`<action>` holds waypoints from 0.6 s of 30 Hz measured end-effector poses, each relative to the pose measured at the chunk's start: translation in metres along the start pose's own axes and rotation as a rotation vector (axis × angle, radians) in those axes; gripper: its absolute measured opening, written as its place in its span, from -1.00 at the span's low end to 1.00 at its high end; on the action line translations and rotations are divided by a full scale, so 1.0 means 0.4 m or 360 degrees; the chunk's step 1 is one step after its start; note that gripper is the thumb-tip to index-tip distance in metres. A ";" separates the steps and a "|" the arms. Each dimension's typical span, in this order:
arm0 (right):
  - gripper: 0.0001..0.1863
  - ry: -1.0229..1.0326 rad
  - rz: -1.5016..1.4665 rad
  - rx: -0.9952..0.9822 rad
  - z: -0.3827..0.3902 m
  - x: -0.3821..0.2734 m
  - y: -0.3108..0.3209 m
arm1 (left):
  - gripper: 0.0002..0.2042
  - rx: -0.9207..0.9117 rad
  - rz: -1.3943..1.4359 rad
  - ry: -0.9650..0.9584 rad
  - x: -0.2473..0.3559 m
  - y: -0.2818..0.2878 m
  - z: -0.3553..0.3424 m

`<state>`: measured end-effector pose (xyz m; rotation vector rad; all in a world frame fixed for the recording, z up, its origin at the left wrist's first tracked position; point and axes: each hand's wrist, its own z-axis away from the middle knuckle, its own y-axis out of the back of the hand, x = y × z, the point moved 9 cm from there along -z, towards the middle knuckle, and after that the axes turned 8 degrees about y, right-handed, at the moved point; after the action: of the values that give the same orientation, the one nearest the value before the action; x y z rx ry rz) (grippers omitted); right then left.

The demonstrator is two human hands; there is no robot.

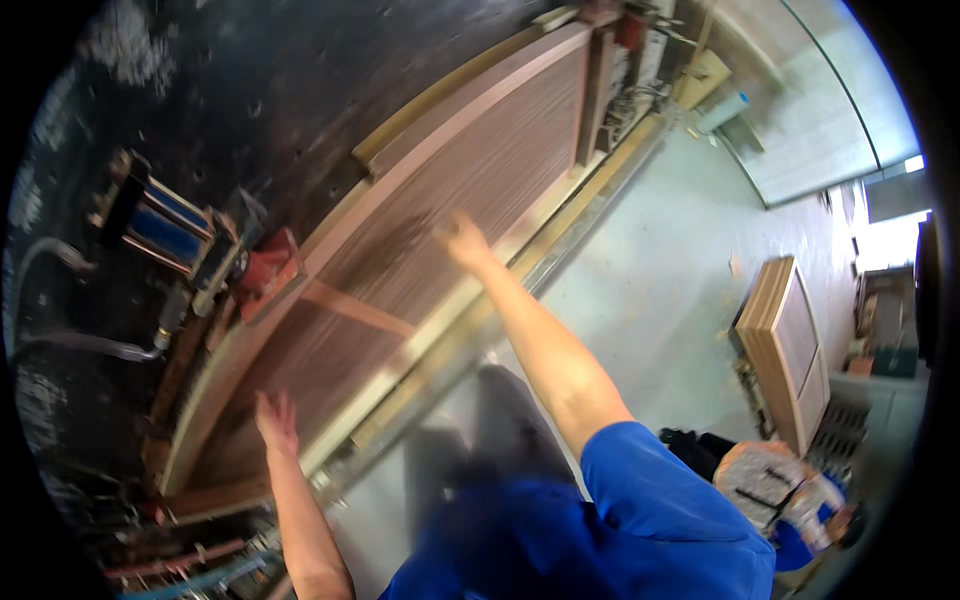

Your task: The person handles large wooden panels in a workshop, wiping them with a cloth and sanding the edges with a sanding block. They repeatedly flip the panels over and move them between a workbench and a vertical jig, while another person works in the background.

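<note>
A wooden door-like panel [400, 225] with a pale frame lies in a clamping press, slanting from lower left to upper right. My left hand [277, 424] is over its lower left end, fingers apart, with nothing visible in it. Farther up the panel, my right hand [462, 243] hovers over or rests on the dark wood; contact cannot be told. Motion smears its fingers, so whether they are closed is unclear. A cross rail [357, 306] divides the panel between my hands. Against its far edge sits a red clamp block [270, 274].
A blue air cylinder [165, 228] with a clear hose [100, 345] sits on the dark press bed [260, 90]. A metal rail [560, 240] edges the near side. Stacked framed panels [785, 350] stand on the grey floor [690, 250] at right, beside a wrapped round bundle [770, 485].
</note>
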<state>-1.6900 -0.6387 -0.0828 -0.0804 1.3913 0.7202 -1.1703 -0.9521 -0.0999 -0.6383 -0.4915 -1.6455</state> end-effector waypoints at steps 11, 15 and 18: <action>-0.56 -0.0035 0.0153 0.0922 1.374 0.434 0.228 | -0.82 -0.1837 -0.1747 0.0000 -0.473 -0.242 0.608; -0.50 -0.0979 -0.0032 0.1455 2.331 0.764 0.097 | -0.75 -0.3139 -0.1854 0.0658 -0.539 -0.141 1.324; -0.56 -0.1588 -0.0108 0.1758 2.905 0.781 -0.087 | -0.66 -0.4196 -0.1998 0.1012 -0.526 0.042 1.763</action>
<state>-0.6676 -0.0051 -0.1327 0.9688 0.6380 -0.1737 -1.0366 -0.3459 0.2959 0.7829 -1.5425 1.3735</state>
